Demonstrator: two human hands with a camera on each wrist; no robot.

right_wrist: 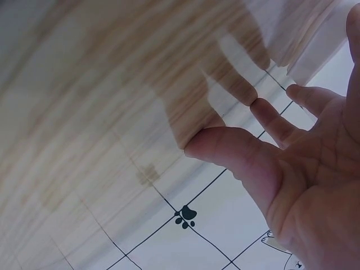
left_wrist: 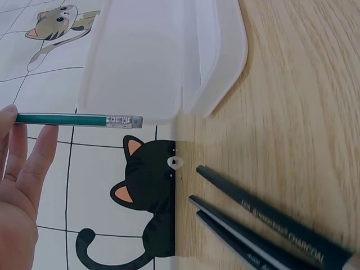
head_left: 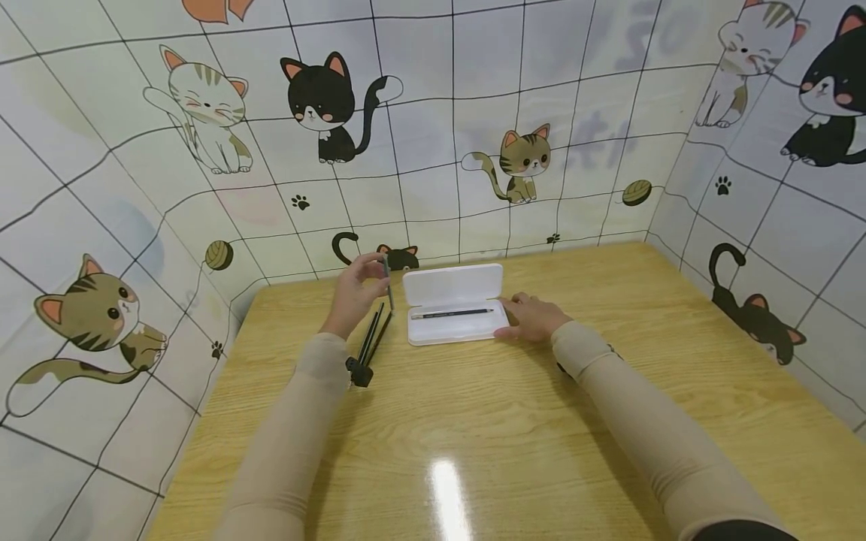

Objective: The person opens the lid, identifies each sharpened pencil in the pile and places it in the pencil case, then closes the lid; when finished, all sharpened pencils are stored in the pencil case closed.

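My left hand (head_left: 358, 291) pinches a green pencil (left_wrist: 67, 119) between thumb and fingers, above the table left of the white pencil case (head_left: 455, 340). In the left wrist view its metal ferrule and eraser end point toward the case. The case lies with its lid (head_left: 453, 284) raised at the back and one dark pencil (head_left: 455, 313) inside. At the case's right end is my right hand (head_left: 534, 317), its fingers spread and fingertips down on the tabletop in the right wrist view. Its thumb is by the near right corner; whether it touches the case is unclear.
Several dark pencils (head_left: 371, 336), one printed CHARCOAL, lie left of the case. Small black objects (head_left: 361, 374), too small to identify, sit at their near end. Behind the wooden table (head_left: 433, 421) stands a cat-patterned cloth or wall (head_left: 433, 203), also along both sides.
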